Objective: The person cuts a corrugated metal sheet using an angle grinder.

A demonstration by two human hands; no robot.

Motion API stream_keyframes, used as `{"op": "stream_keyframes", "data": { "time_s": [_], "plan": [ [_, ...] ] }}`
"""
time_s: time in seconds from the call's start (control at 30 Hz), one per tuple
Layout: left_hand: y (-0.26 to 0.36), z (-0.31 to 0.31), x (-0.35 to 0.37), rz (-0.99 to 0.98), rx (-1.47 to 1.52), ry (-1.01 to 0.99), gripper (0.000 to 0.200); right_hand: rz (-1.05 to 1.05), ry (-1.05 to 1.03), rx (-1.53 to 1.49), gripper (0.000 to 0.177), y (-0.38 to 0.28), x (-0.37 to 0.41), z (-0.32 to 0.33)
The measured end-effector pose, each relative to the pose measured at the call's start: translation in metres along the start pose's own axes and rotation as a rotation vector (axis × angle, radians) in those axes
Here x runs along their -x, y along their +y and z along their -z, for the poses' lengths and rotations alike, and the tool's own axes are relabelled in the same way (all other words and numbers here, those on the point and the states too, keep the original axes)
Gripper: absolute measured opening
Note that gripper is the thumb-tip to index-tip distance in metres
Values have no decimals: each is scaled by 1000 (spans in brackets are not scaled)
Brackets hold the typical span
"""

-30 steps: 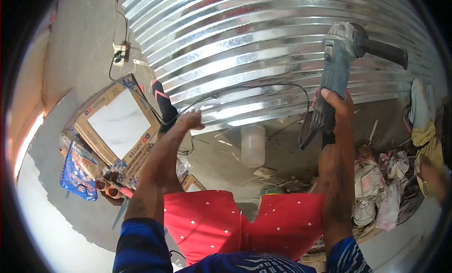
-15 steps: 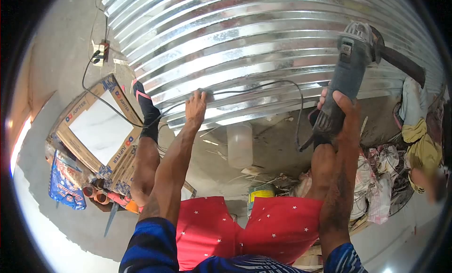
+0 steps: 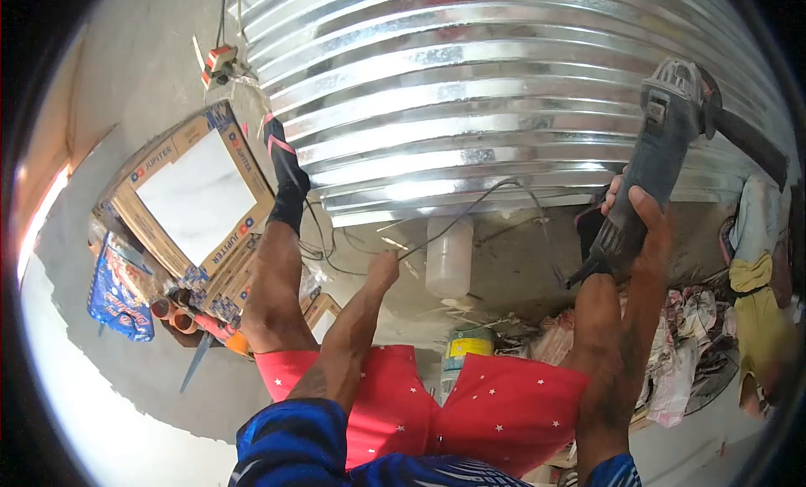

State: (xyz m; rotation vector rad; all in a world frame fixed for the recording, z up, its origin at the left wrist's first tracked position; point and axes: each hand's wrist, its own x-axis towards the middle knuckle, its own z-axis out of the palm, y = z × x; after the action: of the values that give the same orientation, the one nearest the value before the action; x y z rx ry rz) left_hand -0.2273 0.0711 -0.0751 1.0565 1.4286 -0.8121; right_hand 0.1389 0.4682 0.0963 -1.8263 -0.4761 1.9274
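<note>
My right hand [image 3: 642,214] is wrapped around the body of a dark angle grinder [image 3: 657,155], whose head and side handle point up and to the right. The grinder is held above the near right edge of a shiny corrugated metal sheet [image 3: 470,109]. A thin dark power cord [image 3: 478,201] runs from the grinder's lower end in a loop to my left hand [image 3: 384,270]. That hand is closed on the cord, just below the sheet's near edge and left of a translucent plastic container [image 3: 449,259].
Boxed tiles [image 3: 197,197] lie at left beside my sock-covered foot [image 3: 287,172]. A power socket box [image 3: 220,65] is on the floor at upper left. A blue packet [image 3: 122,294] and a saw [image 3: 197,361] lie lower left. Cloths and sacks [image 3: 684,336] are piled at right, near another person's limb.
My left hand has come off the sheet's edge, down and toward me, drawing the cord. The cord no longer crosses the boxed tiles. The grinder appears further right and slightly lower.
</note>
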Motion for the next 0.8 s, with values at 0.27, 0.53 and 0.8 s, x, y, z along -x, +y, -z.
{"op": "stream_keyframes", "data": {
  "time_s": [0.27, 0.53, 0.8],
  "plan": [
    [-12, -12, -33, 65, 199, 24, 34, -27, 10, 64, 46, -2, 1, -9],
    [25, 66, -20, 20, 333, 96, 40, -24, 142, 31, 40, -8, 9, -21],
    [172, 128, -2, -592, 523, 267, 96, 55, 0, -235, 53, -5, 12, -15]
  ]
}}
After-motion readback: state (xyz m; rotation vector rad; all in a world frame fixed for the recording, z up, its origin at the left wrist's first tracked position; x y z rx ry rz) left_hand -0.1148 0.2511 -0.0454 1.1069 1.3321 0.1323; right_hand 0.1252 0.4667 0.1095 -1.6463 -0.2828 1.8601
